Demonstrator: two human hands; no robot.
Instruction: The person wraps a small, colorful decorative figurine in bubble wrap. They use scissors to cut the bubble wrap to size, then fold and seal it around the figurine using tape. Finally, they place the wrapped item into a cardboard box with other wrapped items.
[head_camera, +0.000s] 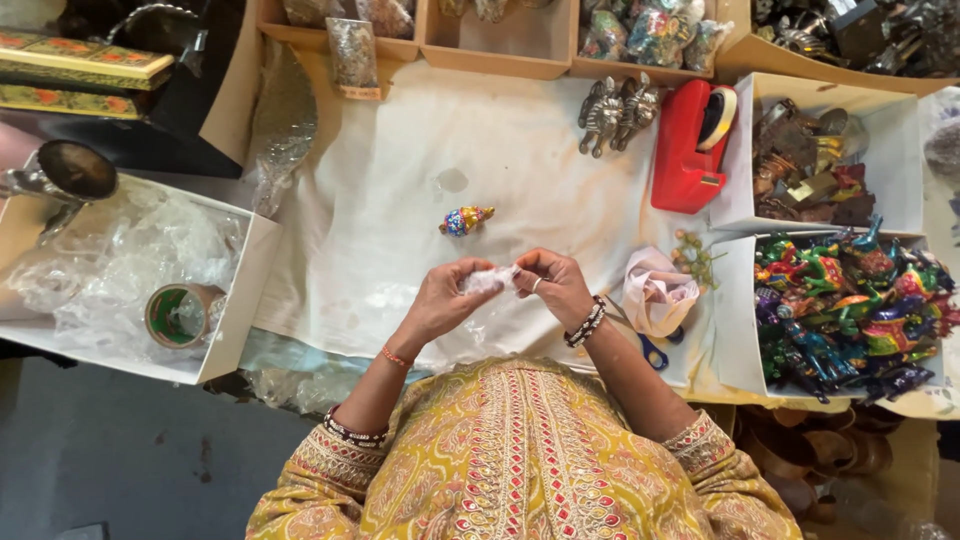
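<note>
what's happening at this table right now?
A person holds a small clear plastic-wrapped piece between both hands, left hand and right hand, over a white cloth. A small colourful figurine lies on the cloth just beyond. To the right sit a red tape dispenser and a box of painted figurines; a box of plastic wrap is on the left.

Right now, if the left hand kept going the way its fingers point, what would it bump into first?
Probably the right hand: the left hand points toward it across the small clear wrapped bundle both pinch, almost touching already.
</note>
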